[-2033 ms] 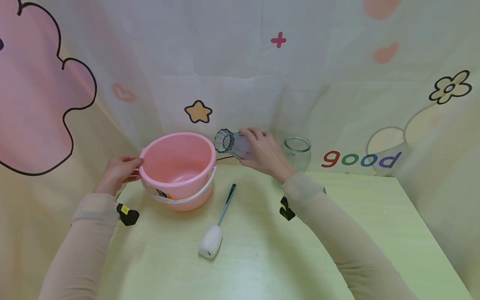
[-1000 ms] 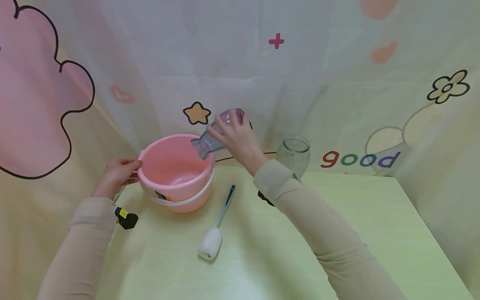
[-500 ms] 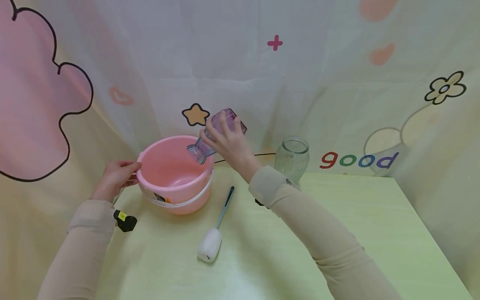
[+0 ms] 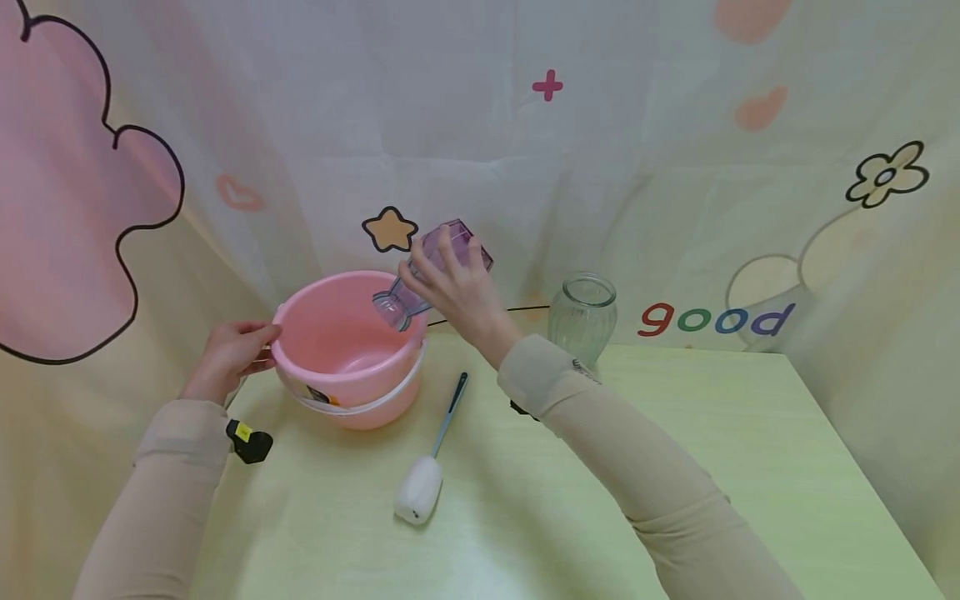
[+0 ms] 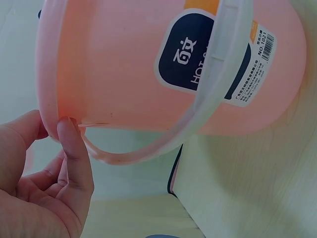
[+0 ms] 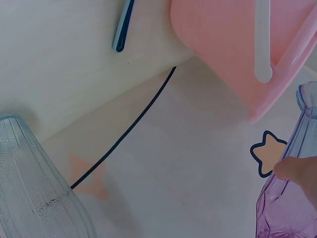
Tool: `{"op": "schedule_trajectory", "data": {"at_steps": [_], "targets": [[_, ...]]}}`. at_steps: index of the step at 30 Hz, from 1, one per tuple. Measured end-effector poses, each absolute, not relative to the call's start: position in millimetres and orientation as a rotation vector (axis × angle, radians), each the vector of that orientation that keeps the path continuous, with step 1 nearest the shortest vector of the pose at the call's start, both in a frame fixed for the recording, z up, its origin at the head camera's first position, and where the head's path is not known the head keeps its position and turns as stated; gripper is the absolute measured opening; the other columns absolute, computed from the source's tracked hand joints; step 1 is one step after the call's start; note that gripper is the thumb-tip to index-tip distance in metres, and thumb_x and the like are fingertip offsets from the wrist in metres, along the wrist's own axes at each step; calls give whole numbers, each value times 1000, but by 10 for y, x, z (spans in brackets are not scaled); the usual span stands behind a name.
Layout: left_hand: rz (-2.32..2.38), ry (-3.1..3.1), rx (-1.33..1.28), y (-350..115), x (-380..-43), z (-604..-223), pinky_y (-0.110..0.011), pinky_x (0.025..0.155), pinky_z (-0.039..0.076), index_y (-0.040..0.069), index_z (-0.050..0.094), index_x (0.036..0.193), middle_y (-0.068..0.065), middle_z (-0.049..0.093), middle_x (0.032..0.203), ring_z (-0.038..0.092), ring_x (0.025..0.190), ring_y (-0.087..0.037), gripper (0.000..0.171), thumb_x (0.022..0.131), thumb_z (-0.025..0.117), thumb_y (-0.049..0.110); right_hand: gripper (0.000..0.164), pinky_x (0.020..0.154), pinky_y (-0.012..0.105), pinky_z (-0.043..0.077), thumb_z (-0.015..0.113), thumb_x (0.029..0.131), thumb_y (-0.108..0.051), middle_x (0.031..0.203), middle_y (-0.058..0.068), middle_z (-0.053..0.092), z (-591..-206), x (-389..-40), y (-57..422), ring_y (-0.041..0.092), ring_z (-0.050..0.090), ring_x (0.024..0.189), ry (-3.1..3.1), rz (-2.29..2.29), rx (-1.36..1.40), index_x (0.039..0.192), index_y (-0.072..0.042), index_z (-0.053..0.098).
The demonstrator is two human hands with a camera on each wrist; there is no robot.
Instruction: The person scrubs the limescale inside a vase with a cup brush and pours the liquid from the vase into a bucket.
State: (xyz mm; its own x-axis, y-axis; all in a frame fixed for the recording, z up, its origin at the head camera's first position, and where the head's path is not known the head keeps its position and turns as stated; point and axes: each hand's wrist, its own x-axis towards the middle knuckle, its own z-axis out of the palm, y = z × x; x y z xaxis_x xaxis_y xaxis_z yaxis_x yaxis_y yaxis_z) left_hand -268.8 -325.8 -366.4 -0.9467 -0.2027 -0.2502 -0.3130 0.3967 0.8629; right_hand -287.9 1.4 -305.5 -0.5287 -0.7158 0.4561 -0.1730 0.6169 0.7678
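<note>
My left hand (image 4: 232,354) pinches the rim of a pink bucket (image 4: 352,390) at its left side, thumb and fingers on either face of the edge in the left wrist view. A white handle (image 5: 218,74) hangs down across the bucket's labelled front. My right hand (image 4: 461,287) grips a purple-and-blue faceted glass vase (image 4: 432,265), tipped so its flared mouth points down over the bucket's right part. In the right wrist view the vase (image 6: 290,208) shows at the right edge, a finger across its side. No liquid shows at its mouth.
A clear ribbed glass jar (image 4: 583,321) stands upright at the back of the table (image 4: 675,467), right of the bucket. A white-headed sponge brush (image 4: 420,487) lies in front of the bucket, its handle pointing to the back. A printed curtain (image 4: 465,117) hangs behind.
My right hand has carried the vase left from beside the bucket to over it, tilting its mouth downward; it has barely moved in the last half second. The left hand keeps its hold on the rim.
</note>
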Motion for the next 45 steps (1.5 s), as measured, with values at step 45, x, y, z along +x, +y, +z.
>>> {"op": "schedule_trajectory", "data": {"at_steps": [45], "targets": [[1407,3141,-215,-2753,-2543,-3360,-47,89,46,5,52,125,-18,52,124,51,112,-35,47,89,57,35,79,85,49,45,71,72,-43,131,13,45,-3431,-2963,558,36,48,109,-2632,582,523,137,-17,34]]}}
